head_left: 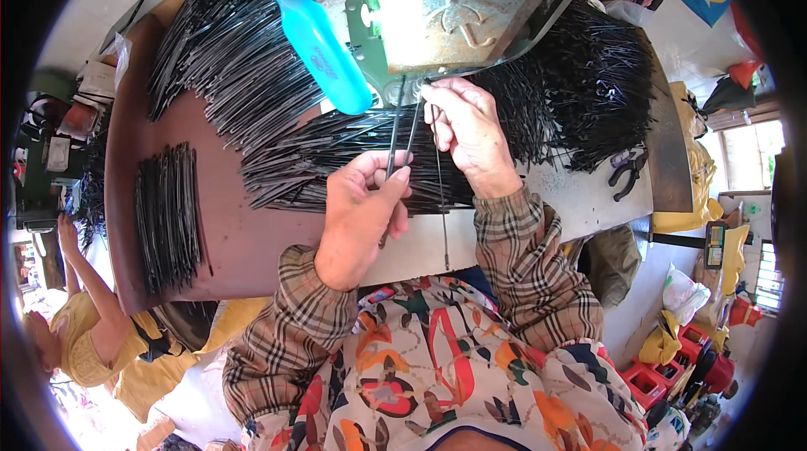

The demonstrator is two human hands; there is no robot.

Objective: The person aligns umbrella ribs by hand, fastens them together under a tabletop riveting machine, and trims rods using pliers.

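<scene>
A row of black rods (166,220) lies at the left hand's (357,207) nine o'clock. That hand pinches two slim rods (396,127) pointing toward twelve; at its two o'clock, the right hand (472,136) grips one's upper end, a thin rod (441,199) hanging toward six.

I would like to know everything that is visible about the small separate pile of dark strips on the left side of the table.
The small pile consists of many thin, blackish, slightly shiny strips, packed side by side and roughly parallel, with uneven ends. It lies flat on the brown tabletop, pointing away from the person; no hand touches it. Whether it is metal or plastic, I cannot tell.
</scene>
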